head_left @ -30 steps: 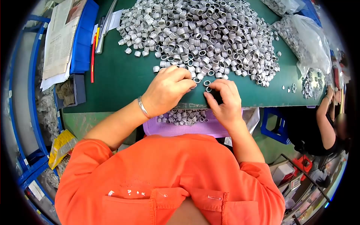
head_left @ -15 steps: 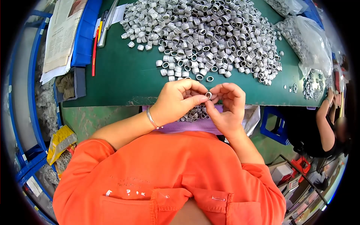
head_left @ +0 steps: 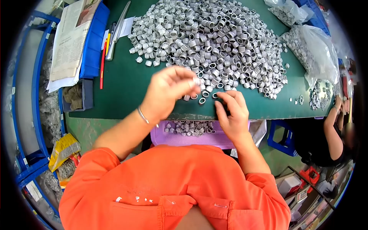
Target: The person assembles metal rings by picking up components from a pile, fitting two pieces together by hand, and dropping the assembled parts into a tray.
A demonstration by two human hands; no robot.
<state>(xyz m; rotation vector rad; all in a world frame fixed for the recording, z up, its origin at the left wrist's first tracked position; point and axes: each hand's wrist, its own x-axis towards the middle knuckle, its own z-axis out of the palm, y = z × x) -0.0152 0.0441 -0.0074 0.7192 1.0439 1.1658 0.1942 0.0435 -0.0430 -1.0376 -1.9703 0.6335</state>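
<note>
A large heap of grey metal rings point(head_left: 214, 42) covers much of the green table point(head_left: 126, 92). My left hand point(head_left: 165, 90), with a bracelet at the wrist, hovers at the heap's near left edge; its fingers are pressed together, and a pale spot at the blurred tips is too smeared to identify. My right hand point(head_left: 234, 115) is by the table's front edge, thumb and index finger apart, the index tip at a single ring point(head_left: 215, 95). Below the edge, a purple basket point(head_left: 222, 142) holds more rings point(head_left: 189, 128).
On the left are a blue bin point(head_left: 92, 53), papers point(head_left: 69, 42), a red pen point(head_left: 102, 67) and a grey box point(head_left: 87, 94). Filled plastic bags point(head_left: 316, 50) lie on the right. Beyond them, a person's arm point(head_left: 331, 126) reaches to the table, near a blue stool point(head_left: 280, 136).
My hands, together around a ring before, have separated. The left has moved up and left to the heap; the right has opened beside a ring. More of the purple basket shows.
</note>
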